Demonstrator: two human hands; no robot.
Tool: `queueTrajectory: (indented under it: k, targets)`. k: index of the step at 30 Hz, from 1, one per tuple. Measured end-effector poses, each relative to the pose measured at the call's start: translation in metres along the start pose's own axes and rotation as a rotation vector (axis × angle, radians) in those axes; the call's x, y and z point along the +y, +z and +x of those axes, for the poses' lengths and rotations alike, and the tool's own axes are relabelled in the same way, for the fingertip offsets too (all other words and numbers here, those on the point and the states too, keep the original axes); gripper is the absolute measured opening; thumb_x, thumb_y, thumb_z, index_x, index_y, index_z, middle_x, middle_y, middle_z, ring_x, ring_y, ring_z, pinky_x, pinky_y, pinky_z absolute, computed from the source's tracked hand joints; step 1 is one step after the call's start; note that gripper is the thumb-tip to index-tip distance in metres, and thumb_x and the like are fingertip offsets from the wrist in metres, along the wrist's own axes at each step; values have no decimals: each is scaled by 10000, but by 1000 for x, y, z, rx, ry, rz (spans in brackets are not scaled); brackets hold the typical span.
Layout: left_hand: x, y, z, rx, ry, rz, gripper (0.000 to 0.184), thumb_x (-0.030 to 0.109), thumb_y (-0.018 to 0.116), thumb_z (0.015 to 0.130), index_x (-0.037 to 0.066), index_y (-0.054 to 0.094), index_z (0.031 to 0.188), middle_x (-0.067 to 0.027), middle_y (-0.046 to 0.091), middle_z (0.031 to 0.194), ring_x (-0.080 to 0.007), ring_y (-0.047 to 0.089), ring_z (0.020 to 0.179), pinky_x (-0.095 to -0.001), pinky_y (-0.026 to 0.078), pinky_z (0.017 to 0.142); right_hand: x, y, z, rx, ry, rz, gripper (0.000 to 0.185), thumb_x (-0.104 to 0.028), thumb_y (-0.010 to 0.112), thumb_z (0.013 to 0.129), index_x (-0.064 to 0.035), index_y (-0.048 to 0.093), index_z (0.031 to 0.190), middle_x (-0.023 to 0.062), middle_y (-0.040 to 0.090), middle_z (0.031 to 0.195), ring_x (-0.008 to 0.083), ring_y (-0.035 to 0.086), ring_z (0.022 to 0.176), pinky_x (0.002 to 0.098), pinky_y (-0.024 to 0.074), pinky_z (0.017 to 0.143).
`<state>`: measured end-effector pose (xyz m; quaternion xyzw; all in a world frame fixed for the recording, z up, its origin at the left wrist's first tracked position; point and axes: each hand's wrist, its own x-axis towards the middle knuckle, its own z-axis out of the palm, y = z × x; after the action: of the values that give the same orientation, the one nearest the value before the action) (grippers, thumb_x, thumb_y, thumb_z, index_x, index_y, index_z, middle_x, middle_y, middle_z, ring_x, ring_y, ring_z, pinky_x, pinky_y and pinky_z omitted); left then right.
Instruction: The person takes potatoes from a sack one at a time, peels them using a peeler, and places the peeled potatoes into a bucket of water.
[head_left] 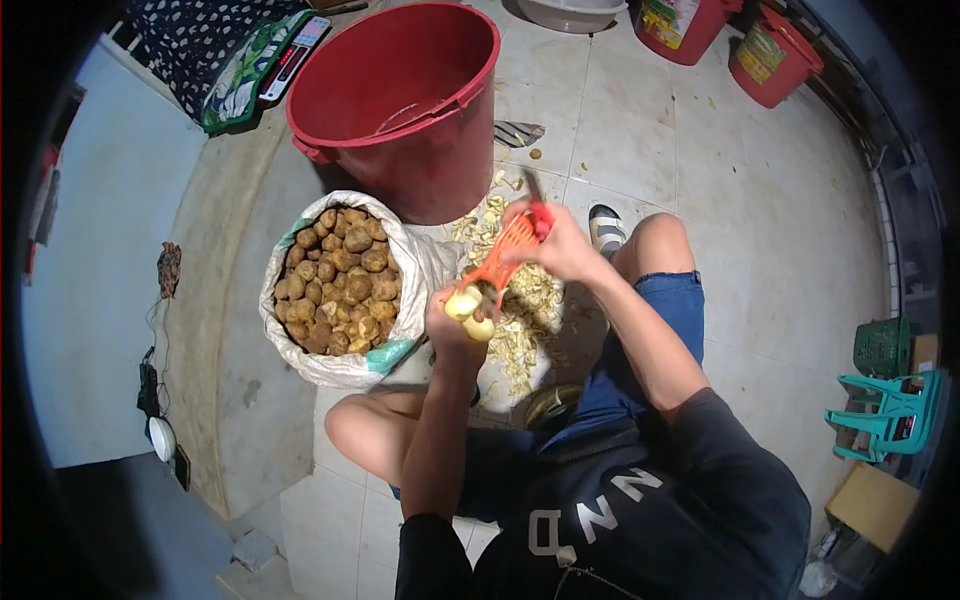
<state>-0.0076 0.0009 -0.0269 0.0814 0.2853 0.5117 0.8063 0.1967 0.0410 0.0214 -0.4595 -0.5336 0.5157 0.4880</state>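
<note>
My left hand (448, 322) is closed around a pale peeled potato (462, 303), with a second pale rounded piece (480, 328) showing just below it; whether the two are joined I cannot tell. An orange peeler (513, 243) with openings along its body is gripped in my right hand (562, 245), its lower end against the potato. A dark narrow piece sticks out above that hand beside a red part; its kind is unclear. Curled peelings (530, 310) lie on the floor under both hands. Left of them stands an open white sack (405, 215) full of brown potatoes (345, 270).
A large red tub (430, 165) stands beyond the sack, near a digital scale (295, 60). Red buckets (775, 60) and a pale basin (570, 12) are at the back. A turquoise stool (885, 415) is at the right. My bent knees flank the peelings.
</note>
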Motion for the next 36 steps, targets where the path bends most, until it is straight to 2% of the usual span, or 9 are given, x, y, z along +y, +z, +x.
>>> queueTrajectory:
  k: [2,6,9,12,20,26,28,31,36]
  targets:
    - [-3,25,-4,210,9,58,245,274,383,881,67,514,857,-69,484,620,-192,479,521,-357,426,527,-15,10,-10,-47,-90,-318,420,-113,859,692,-30,591,1004,-37,578,808,67,527,757,251,458,673]
    - [10,7,-2,-97,-11,24,273,319,374,934,100,536,933,-63,546,731,-181,486,589,-334,401,541,12,-17,8,162,30,-101,434,-116,874,665,-21,597,986,-7,603,809,87,521,750,265,464,714]
    - [15,-4,11,45,-21,-169,539,634,392,930,142,579,1048,-27,559,773,-175,494,653,-329,390,610,31,-12,6,81,-71,-162,385,-80,847,705,-39,580,979,-51,549,802,44,504,725,219,445,648]
    - [11,-16,23,172,-22,-188,571,655,394,917,150,573,1114,-31,571,793,-177,499,655,-352,402,625,29,-7,3,107,-6,-214,430,-126,877,664,-24,587,964,-25,579,781,82,516,724,263,463,695]
    - [31,-25,40,-8,116,-81,435,432,326,958,76,565,1030,-46,521,674,-187,478,618,-341,394,573,24,0,4,98,-15,-147,409,-78,839,718,-24,565,1017,-24,573,822,59,529,744,232,459,663]
    - [3,-19,34,56,194,189,320,268,375,955,13,564,916,-53,499,658,-198,529,579,-284,466,544,-9,23,-9,31,-148,-14,420,-56,826,728,-13,553,1044,-12,577,829,62,544,763,225,469,681]
    - [-8,-8,31,301,393,390,307,221,364,958,-8,565,922,-91,549,718,-190,528,561,-287,454,522,6,10,1,40,-178,-248,438,-54,832,719,-12,557,1057,-5,580,829,69,551,770,220,466,689]
    - [0,1,18,160,370,434,316,195,364,958,-39,573,920,-114,577,765,-190,554,615,-296,481,579,-1,-8,14,213,-88,103,410,-37,825,706,1,571,1026,36,634,833,105,606,827,269,500,763]
    - [-3,-5,25,200,466,729,345,179,376,947,-59,606,846,-123,627,805,-180,584,674,-284,486,650,6,-5,5,69,-209,-266,344,-17,792,739,-5,545,979,64,654,848,121,642,827,276,532,740]
